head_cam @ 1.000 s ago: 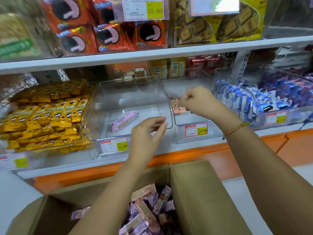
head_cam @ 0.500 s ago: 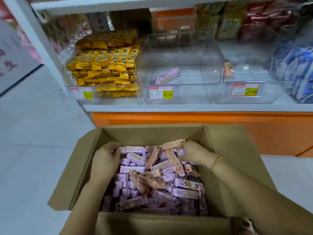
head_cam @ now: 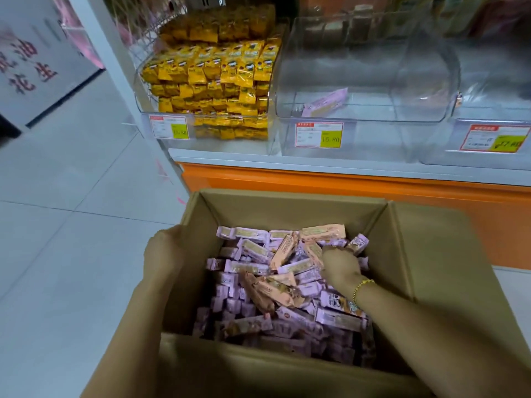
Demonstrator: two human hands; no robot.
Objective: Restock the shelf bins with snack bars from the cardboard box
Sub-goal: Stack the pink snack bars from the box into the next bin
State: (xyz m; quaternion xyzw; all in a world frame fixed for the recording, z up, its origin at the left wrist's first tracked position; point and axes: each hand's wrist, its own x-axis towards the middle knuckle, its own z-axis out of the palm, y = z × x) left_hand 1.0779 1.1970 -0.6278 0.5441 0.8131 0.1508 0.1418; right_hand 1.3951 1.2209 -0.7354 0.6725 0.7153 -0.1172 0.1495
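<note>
The shelf runs across the top w/ a white edge and an orange base below it. In front of it, on the pale tiled floor, stands the open cardboard box, its flaps folded out to the left, right and front.

On the shelf stand 3 clear bins side by side. The left bin is full of yellow packets. The middle bin is nearly bare: only one pink snack bar lies in it, tilted, near the front left. Of the right bin only a part shows, and its content I cannot tell. Each bin carries a price tag at the front, e.g. the one on the middle bin.

Inside the box lies a loose heap of snack bars, mostly lilac wrappers, w/ some peach-orange ones on top.

The left hand grips the left wall of the box near its back corner, fingers curled over the edge. The right hand, w/ a gold bracelet at the wrist, is down in the heap at the right side, fingers bent among the bars; whether it already holds one I cannot tell.
</note>
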